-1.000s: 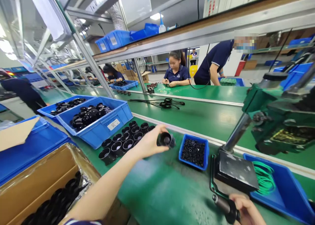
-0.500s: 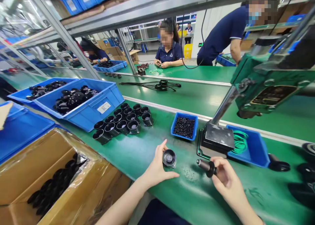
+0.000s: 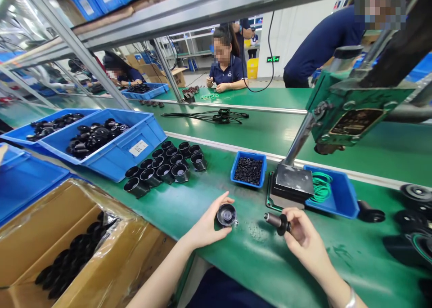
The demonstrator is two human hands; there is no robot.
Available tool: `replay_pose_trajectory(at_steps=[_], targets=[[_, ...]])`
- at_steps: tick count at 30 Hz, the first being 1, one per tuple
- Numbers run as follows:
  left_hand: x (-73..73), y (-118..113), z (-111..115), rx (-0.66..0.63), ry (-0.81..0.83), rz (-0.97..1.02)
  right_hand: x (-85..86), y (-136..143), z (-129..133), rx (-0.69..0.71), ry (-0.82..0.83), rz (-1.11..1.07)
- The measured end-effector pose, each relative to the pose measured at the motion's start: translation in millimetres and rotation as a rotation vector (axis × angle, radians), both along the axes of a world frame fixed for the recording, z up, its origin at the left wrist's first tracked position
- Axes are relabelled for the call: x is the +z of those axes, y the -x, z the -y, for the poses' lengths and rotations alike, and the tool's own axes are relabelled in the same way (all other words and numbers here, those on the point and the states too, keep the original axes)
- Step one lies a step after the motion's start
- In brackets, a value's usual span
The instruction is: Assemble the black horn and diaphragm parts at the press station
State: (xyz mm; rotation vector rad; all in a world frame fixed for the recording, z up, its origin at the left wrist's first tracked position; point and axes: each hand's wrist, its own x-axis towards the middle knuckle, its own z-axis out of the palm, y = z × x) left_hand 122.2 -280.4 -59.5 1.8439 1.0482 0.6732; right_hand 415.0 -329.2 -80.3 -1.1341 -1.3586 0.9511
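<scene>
My left hand (image 3: 211,225) is curled round a round black cup-shaped housing (image 3: 227,215), thumb on its near side and fingers on its far side; the open mouth faces up. To the right, my right hand (image 3: 303,236) pinches a black shaft part with a disc (image 3: 278,222), tilted, its metal tip pointing left toward the housing. The two parts are apart. Between them lie small pale specks on the green table (image 3: 249,263). Just beyond the hands are a small blue tray of black rings (image 3: 249,169) and a black metal block (image 3: 293,180).
A green press head (image 3: 354,114) overhangs the right side. Several black housings (image 3: 164,173) stand at left, beside a blue bin (image 3: 135,148) and a cardboard box (image 3: 135,236). A blue tray (image 3: 344,195) holds green rings. Across the bench sits a person (image 3: 229,74).
My left hand has closed in around the housing, its thumb now against the near side. The view has shifted slightly; my right hand still holds the shaft part.
</scene>
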Motion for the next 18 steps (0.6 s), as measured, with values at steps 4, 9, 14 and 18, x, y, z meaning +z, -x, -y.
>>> replay_pose_trajectory(at_steps=[4, 9, 14, 18], targets=[[4.9, -3.3, -4.3, 0.09, -0.012, -0.066, -0.9, -3.0, -1.7, 0.028, 0.006, 0.017], [24.6, 8.8, -8.7, -0.139, -0.025, -0.081, -1.4, -5.0, -2.1, 0.025, 0.002, 0.025], [18.4, -3.7, 1.7, 0.194, -0.127, -0.244, -1.6, -4.5, -0.8, 0.025, 0.024, 0.023], [22.6, -2.1, 5.3, 0.129, -0.124, -0.253, -1.6, -5.0, -0.1, 0.025, 0.033, 0.011]])
